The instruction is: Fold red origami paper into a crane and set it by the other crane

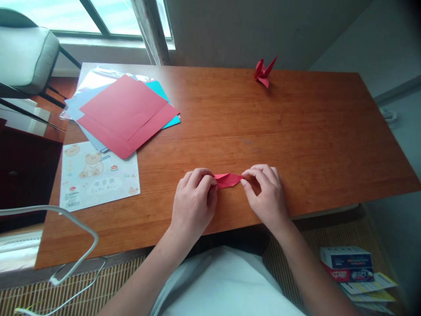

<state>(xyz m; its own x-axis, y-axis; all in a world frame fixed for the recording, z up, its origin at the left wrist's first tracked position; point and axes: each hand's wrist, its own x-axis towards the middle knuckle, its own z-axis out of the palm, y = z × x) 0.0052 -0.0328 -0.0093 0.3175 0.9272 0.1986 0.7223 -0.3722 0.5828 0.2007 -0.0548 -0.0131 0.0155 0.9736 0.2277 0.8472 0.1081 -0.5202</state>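
A narrow piece of folded red paper [229,180] lies level between my hands near the front edge of the table. My left hand [196,195] pinches its left end, and the fingers cover that end. On the other side, the thumb and index finger of my right hand [267,193] are closed on the pointed right tip. A finished red paper crane [265,72] stands at the far edge of the table, well beyond my hands.
Red paper sheets [125,112] lie over blue and white ones at the left. Below them is a bear-printed sheet [98,175]. A white cable [79,224] loops at the lower left. Boxes [347,263] are stacked at the lower right, and a chair [29,57] stands by the window.
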